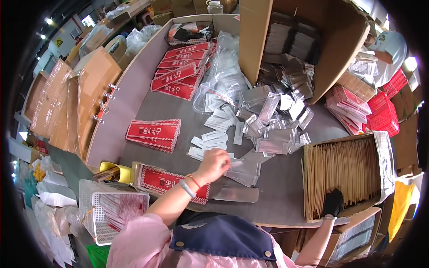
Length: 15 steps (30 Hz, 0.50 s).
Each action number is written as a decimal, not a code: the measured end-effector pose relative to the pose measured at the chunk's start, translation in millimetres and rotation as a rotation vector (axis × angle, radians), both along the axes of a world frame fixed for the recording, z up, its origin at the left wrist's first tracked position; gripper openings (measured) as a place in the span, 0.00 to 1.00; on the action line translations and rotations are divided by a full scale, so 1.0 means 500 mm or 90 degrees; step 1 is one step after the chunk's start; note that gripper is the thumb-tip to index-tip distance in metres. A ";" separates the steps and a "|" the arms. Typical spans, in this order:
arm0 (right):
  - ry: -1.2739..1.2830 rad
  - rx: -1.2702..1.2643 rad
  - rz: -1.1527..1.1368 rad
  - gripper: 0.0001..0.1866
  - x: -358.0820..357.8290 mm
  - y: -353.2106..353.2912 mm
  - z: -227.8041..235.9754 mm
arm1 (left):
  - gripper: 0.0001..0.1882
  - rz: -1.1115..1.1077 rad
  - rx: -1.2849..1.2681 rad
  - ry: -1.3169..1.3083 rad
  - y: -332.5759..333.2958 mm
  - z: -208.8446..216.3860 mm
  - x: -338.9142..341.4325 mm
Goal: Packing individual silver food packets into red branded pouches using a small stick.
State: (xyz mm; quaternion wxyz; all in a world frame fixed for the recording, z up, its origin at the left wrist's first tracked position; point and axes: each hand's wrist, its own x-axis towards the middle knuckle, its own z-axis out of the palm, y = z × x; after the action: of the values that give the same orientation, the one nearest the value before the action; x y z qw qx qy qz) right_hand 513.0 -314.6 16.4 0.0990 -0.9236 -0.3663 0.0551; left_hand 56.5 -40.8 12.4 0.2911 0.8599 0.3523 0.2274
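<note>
My left hand [213, 166] is bare, with a red cord and a pale band at the wrist. Its fingers pinch a small white packet [235, 164] above the grey table. Just beyond it lie loose white packets [215, 138], and clear plastic sleeves [245, 175] are spread under and beside the fingers. At the lower right, my right hand [333, 203] wears a black glove. It rests against thin brown slats [344, 172] packed upright in an open carton [308, 178]; its fingertips are hard to make out.
Red printed cards lie in stacks [154, 134] and a fanned pile [181, 71]. A large carton [342, 49] spills clear packets [277, 120]. Nearer are a clear plastic scoop-like sheet [234, 194], a yellow cup [117, 168] and a white basket [93, 223]. Another person [389, 53] stands far right.
</note>
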 end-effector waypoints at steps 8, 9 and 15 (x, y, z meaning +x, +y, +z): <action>-0.052 -0.003 0.011 0.14 -0.023 0.025 -0.002 | 0.16 -0.005 0.147 0.186 -0.016 0.021 0.074; -0.085 0.047 0.055 0.14 -0.011 0.015 -0.025 | 0.14 -0.017 0.045 0.140 -0.014 0.022 0.072; 0.165 0.154 -0.190 0.17 -0.029 0.028 0.071 | 0.13 -0.071 -0.124 0.164 -0.105 0.094 -0.008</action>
State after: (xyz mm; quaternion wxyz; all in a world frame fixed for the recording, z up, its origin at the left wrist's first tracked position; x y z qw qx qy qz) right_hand 498.2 -300.5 51.9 0.2622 -0.9341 -0.2139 0.1140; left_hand 52.5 -93.3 59.4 0.3377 0.8679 0.3587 0.0635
